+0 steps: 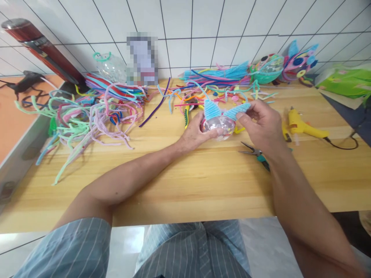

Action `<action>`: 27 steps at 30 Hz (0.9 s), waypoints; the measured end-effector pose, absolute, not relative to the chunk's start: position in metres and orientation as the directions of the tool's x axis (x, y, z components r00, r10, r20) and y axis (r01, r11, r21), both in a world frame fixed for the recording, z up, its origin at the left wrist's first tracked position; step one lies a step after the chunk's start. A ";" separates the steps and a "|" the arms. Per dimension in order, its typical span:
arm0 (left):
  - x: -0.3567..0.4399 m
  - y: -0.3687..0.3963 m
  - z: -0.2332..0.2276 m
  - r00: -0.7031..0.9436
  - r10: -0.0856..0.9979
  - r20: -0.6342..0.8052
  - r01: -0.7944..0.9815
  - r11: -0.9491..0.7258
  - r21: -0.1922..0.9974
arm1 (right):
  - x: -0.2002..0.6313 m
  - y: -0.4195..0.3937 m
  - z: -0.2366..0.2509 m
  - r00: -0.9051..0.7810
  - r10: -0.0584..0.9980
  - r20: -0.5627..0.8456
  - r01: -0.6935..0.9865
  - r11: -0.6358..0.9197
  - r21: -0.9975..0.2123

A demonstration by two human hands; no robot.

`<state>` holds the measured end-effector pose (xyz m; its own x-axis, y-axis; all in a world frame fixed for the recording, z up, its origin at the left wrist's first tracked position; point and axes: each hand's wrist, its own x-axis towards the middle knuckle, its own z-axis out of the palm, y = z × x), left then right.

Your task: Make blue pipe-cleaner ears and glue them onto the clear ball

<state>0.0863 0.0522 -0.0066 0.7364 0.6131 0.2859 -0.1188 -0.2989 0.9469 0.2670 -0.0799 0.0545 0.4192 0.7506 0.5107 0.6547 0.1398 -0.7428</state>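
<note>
We cradle the clear ball (218,126) over the tabletop (185,185) in our left hand (194,135), grip closed around it. One blue ear (211,109) already stands on top; our right hand (261,121) pinches the second blue ear (237,111) against it, apparently not yet fixed. The finished figures (285,63) by the wall suggest eyes and trim remain.

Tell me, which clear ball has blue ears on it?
The clear ball held in both hands, left hand and right hand. The other clear ball by the wall has only a green loop.
</note>
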 end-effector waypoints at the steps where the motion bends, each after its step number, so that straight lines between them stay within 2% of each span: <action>1: 0.086 0.052 -0.006 0.736 0.613 0.287 -0.121 -0.298 0.947 | 0.267 -0.079 0.054 0.415 0.757 0.505 0.641 0.150 -0.753; 13: 0.087 0.053 -0.008 0.736 0.608 0.298 -0.136 -0.297 0.945 | 0.268 -0.075 0.043 0.485 0.757 0.438 0.513 0.160 -0.844; 24: 0.087 0.052 -0.007 0.734 0.616 0.285 -0.142 -0.272 0.952 | 0.267 -0.075 0.041 0.464 0.757 0.461 0.563 0.150 -0.813; 27: 0.087 0.052 -0.006 0.744 0.602 0.290 -0.154 -0.267 0.951 | 0.269 -0.074 0.040 0.469 0.773 0.428 0.510 0.158 -0.845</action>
<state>0.0866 0.0520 -0.0058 0.7444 0.6016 0.2899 -0.1542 -0.2675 0.9511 0.2685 -0.0737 0.0398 0.4692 0.7726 0.4277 0.5102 0.1582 -0.8454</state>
